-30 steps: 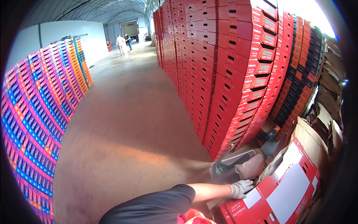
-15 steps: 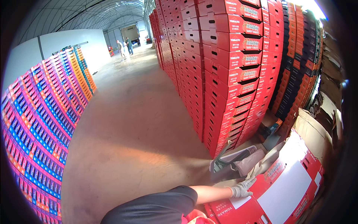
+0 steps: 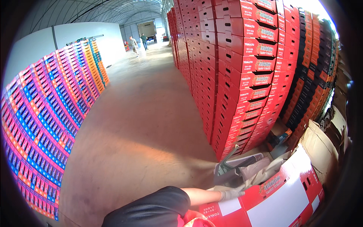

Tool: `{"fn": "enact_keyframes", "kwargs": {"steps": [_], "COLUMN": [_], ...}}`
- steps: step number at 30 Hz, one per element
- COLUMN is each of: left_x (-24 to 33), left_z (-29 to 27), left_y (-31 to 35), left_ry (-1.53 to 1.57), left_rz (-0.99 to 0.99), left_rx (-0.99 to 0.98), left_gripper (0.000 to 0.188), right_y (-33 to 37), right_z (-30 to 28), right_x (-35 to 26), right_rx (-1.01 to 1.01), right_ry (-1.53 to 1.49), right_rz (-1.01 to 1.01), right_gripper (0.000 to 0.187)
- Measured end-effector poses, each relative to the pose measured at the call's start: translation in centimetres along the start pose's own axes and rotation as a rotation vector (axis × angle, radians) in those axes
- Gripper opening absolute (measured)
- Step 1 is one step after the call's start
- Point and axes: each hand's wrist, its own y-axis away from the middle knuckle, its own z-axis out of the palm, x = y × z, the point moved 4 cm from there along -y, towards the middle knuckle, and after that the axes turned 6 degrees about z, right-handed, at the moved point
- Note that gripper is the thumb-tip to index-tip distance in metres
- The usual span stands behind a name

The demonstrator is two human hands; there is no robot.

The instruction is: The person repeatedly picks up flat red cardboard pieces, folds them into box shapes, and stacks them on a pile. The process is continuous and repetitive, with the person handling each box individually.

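A flat red cardboard box blank (image 3: 251, 198) with large white panels and printed fruit pictures lies at the lower right. My left hand (image 3: 231, 194), in a pale grey work glove, grips its upper left edge; the fingers point right along that edge and are partly hard to make out. My bare forearm (image 3: 202, 196) and dark sleeve come in from the lower edge, beside a red garment (image 3: 196, 219). My right hand is out of view.
Tall stacks of red boxes (image 3: 230, 75) rise ahead right, with orange and black stacks (image 3: 302, 83) behind. Colourful stacked crates (image 3: 45, 125) stand left of the concrete floor (image 3: 140, 113). A grey bin (image 3: 230, 170) and brown paper (image 3: 319, 147) adjoin the blank. Two people (image 3: 133, 45) walk far off.
My left hand and the red blank have shifted left and slightly down, toward me. The view has turned a little left. The two people in the distance have changed their stride.
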Motion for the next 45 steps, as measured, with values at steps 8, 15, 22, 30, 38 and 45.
{"fn": "enact_keyframes", "kwargs": {"steps": [8, 15, 22, 30, 38, 45], "left_x": [2.1, 0.6, -2.0, -2.8, -3.8, -4.2], "left_z": [0.7, 1.3, 1.1, 1.4, 1.9, 2.2], "left_y": [-0.1, -5.3, -7.8, -6.5, -6.0, -5.0], "left_ry": [-0.458, -0.333, 0.619, 0.843, 1.011, 1.125], "left_rz": [0.382, 0.321, -0.132, -0.22, -0.31, -0.332], "left_rx": [-0.026, -0.048, 0.152, 0.128, 0.08, 0.028], "left_gripper": [0.068, 0.071, 0.067, 0.069, 0.07, 0.072], "right_y": [0.9, -0.9, -2.7, -5.2, -9.2, -4.6], "right_z": [0.8, 1.0, 1.1, 0.1, 0.9, 0.4], "right_x": [0.1, 1.8, 2.7, 5.6, 9.7, 5.4], "right_rx": [-0.265, -0.215, -0.205, -0.185, -0.304, -0.114], "right_ry": [-0.496, -0.529, -0.579, -0.562, -0.957, -0.706], "right_rz": [0.283, 0.238, 0.173, 0.137, 0.066, 0.012], "right_gripper": [0.08, 0.075, 0.068, 0.064, 0.053, 0.05]}}
